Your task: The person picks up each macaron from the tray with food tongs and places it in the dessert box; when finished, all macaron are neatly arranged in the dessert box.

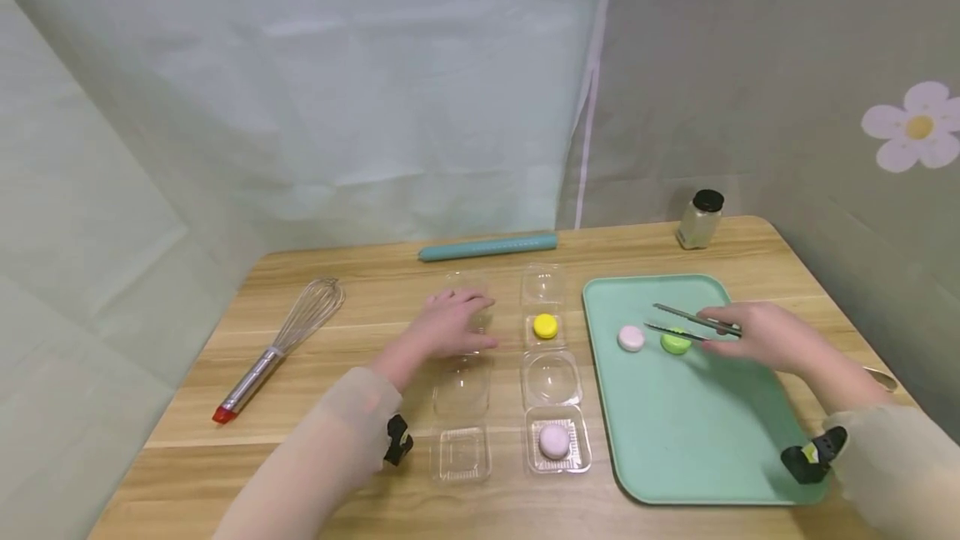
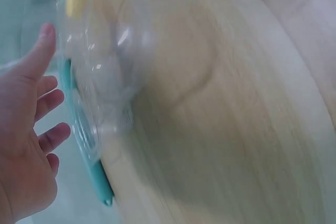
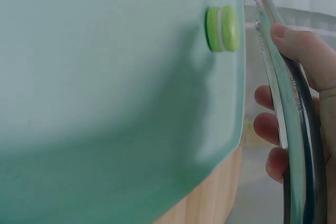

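Tray (image 1: 697,440): tons of room on the near half
Green macaron (image 1: 676,344): pink one (image 1: 631,338) close on its left, tongs (image 3: 296,129) above
Boxes (image 1: 461,455): two columns, skinny gap between
Whisk (image 1: 277,349): wide lane over to the boxes, left arm (image 1: 330,440) across it

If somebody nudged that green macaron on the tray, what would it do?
The green macaron would probably slide rather than roll, since it lies flat on the smooth-looking tray. Stood on its round edge, it might roll. It is likely light, being small beside the tongs; a hard pinch could perhaps dent its rounded shells.
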Demonstrator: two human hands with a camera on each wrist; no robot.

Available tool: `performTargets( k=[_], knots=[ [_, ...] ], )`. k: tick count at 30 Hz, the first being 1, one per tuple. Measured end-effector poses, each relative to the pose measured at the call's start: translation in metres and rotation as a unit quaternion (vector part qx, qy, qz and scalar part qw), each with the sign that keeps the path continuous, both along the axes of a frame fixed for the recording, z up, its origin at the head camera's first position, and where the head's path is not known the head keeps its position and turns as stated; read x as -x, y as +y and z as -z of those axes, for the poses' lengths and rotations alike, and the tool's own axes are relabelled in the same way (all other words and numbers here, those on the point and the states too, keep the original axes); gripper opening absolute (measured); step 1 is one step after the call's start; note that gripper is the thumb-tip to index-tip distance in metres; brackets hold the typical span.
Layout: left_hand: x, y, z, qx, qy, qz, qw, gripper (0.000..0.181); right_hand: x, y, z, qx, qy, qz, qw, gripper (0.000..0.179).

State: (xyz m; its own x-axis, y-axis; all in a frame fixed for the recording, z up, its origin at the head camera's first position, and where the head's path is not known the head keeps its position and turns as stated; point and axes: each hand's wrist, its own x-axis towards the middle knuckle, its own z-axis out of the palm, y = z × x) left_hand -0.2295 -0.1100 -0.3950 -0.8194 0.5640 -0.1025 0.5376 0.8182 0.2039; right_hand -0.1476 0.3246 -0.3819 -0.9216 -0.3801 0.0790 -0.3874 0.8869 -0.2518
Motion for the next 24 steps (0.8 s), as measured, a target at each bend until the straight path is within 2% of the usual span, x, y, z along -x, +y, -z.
performTargets(
  k=[6,14,18,24],
  knots=[
    [0.001,-0.02,-0.001,-0.02,0.001,-0.019,0.9996,0.071,-0.005,0.007,0.001,0.006,-0.002,0.005,1.0,0.041],
    [0.001,-0.041,0.001,-0.018,0.012,-0.025,0.9994,0.074,-0.008,0.012,0.003,0.009,-0.011,0.014,0.9998,0.044],
    [0.0,-0.049,0.003,-0.018,0.015,-0.023,0.9995,0.074,-0.01,0.016,0.006,0.009,-0.02,0.019,0.9996,0.045],
    [-0.001,-0.053,0.005,-0.014,0.001,-0.028,0.9995,0.074,-0.014,0.021,0.011,0.016,-0.031,0.029,0.999,0.048]
  ],
)
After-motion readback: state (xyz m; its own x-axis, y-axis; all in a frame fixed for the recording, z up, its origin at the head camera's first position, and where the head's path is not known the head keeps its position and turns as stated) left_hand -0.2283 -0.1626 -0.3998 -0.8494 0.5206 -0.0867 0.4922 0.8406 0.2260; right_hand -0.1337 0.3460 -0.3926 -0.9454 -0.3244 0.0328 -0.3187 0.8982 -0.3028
